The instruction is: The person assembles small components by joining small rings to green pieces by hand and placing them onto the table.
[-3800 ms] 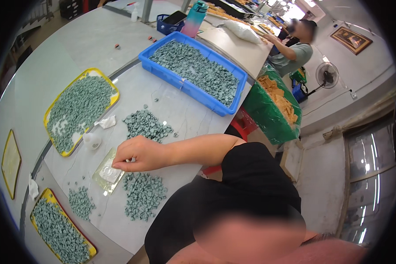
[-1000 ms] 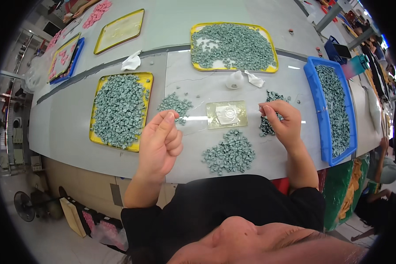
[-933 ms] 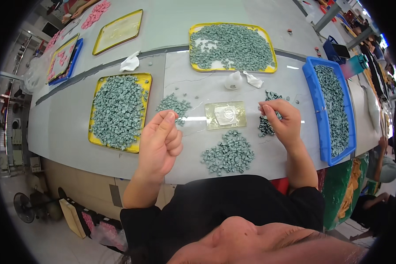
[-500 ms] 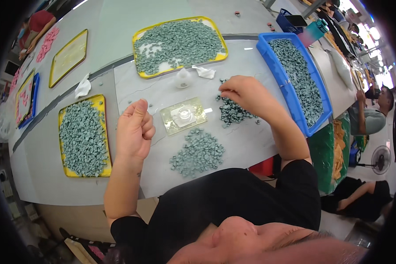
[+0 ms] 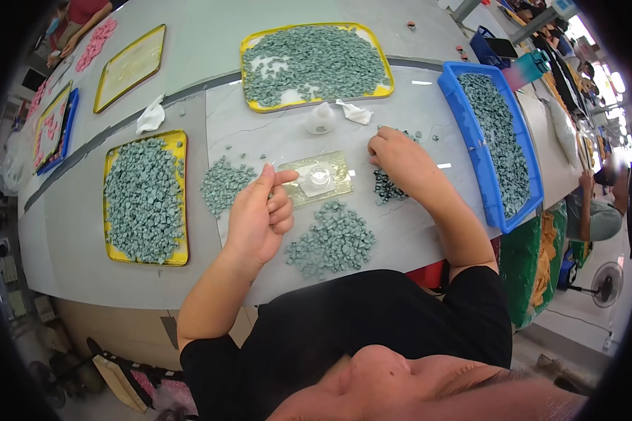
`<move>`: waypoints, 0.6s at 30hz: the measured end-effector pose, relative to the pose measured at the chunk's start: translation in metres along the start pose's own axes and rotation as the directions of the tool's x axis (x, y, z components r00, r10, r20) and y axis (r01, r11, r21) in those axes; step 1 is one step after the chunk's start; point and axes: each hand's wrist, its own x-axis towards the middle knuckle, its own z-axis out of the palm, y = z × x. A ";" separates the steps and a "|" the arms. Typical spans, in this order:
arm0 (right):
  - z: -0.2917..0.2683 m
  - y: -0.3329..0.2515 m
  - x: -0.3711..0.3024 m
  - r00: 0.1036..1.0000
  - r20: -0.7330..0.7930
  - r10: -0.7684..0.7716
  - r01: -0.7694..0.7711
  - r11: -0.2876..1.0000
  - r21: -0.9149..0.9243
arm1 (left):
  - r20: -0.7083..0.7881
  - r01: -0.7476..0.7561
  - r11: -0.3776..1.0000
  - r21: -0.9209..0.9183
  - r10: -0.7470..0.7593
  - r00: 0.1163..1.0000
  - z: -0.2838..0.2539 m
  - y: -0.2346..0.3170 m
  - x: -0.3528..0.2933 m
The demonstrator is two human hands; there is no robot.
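Observation:
My left hand (image 5: 261, 216) is beside a translucent yellowish plate (image 5: 338, 168), index finger stretched over its near left edge. Its thumb stands apart from the index; the other fingers curl in, and nothing shows between thumb and index. On the plate sits a small clear round dish (image 5: 319, 179). My right hand (image 5: 403, 163) reaches over a pile of dark, shiny green pieces (image 5: 386, 188), its fingers bent together; what they pinch, if anything, is hidden. A loose pile of small green pieces (image 5: 333, 238) lies in front of me, another heap (image 5: 225, 184) left of my left hand.
Yellow-rimmed trays of green pieces stand at the left (image 5: 181, 235) and far middle (image 5: 390, 77). A long blue bin (image 5: 448, 91) of similar pieces is at the right. Near the plate are a white bottle (image 5: 320, 121) and crumpled tissue (image 5: 355, 112). Co-workers sit farther off.
My left hand has come right, to the plate's edge, and its index finger has stretched out. My right hand stays over the dark pile. The whole view has shifted.

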 end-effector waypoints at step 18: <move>0.011 -0.014 0.003 0.953 -0.303 -0.011 0.130 0.918 0.375 | 0.038 -0.059 0.967 -0.249 0.071 0.997 -0.021 -0.001 0.017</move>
